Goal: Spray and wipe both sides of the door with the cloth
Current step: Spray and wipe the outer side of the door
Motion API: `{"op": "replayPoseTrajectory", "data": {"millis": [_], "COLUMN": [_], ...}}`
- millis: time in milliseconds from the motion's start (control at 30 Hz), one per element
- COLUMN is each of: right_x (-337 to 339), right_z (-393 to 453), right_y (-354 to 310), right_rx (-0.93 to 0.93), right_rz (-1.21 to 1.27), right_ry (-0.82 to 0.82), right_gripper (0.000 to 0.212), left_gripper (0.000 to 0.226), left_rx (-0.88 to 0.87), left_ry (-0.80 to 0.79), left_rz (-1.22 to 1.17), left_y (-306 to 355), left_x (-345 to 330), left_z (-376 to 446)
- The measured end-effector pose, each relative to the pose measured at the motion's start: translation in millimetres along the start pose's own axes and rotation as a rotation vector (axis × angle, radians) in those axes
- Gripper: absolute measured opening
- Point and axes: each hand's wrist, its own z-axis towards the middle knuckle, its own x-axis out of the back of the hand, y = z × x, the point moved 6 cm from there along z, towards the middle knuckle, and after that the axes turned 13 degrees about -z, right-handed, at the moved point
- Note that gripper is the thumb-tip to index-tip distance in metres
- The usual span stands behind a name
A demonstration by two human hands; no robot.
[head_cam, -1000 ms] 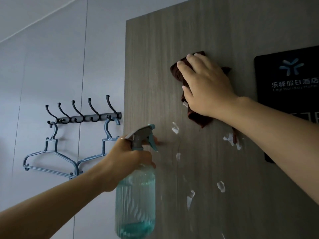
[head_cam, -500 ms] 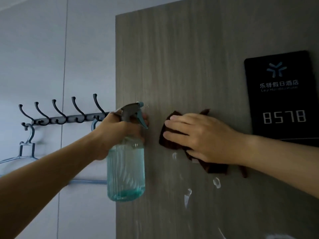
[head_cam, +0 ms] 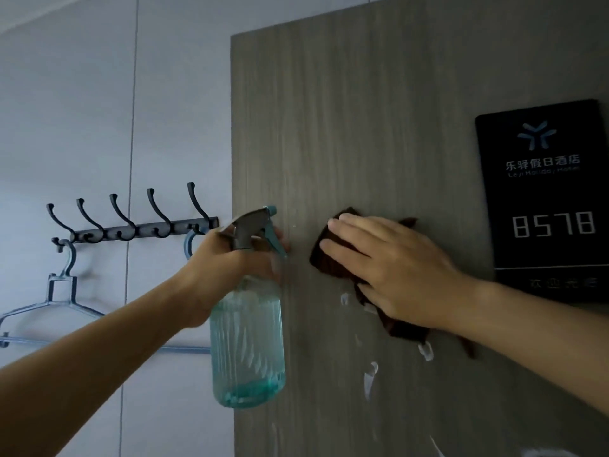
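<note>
Door [head_cam: 379, 127]: right hand [head_cam: 392, 268] presses cloth [head_cam: 324, 258] flat-fingered; left hand [head_cam: 227, 262] grips spray bottle [head_cam: 247, 341].

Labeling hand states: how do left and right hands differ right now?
The left hand curls round the spray bottle neck, held beside the door edge; the right hand lies flat, fingers straight, pressing the brown cloth against the door face. Left carries its item in air; right pins its to the surface. Both are bare and raised.

Black door plaque [head_cam: 543, 192]: "乐驿假日酒店", room number "8578".
</note>
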Motion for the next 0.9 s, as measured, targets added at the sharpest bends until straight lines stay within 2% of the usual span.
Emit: {"op": "replayPoseTrajectory", "data": {"millis": [200, 333, 467, 600, 667, 733, 900], "right_x": [-0.9, -2.1, -3.8, -9.6, -11.5, -10.3, -2.2], "right_z": [65.2, 120.5, 125.5, 56.8, 23.0, 14.3, 47.0], "right_y": [42.7, 41.3, 10.9, -34.4, -42.5, -25.9, 50.4], "right_rx": [-0.268, -0.347, -0.210, 0.059, 0.111, 0.060, -0.304], "right_rz": [0.002, 0.048, 0.066, 0.127, 0.102, 0.068, 0.007], "right_ry": [-0.023, -0.013, 0.043, 0.063, 0.048, 0.045, 0.043], "right_gripper": [0.061, 0.062, 0.059, 0.056, 0.061, 0.061, 0.058], "left_gripper": [0.041, 0.045, 0.048, 0.056, 0.061, 0.061, 0.053], "left_rx": [0.011, 0.016, -0.010, -0.041, -0.042, -0.043, -0.039], "left_ry": [0.023, 0.080, 0.119, 0.117, 0.122, 0.120, 0.108], "left_rz": [-0.001, -0.018, -0.053, -0.084, -0.091, -0.099, -0.076], "left_y": [-6.3, -7.0, -2.0, 1.0, -2.4, -7.6, -13.5], "left_x": [7.2, 11.9, 16.1, 18.9, 19.0, 15.3, 4.5], "left_z": [-18.2, -17.7, -12.2, -8.5, -7.0, -7.4, -7.4]}}
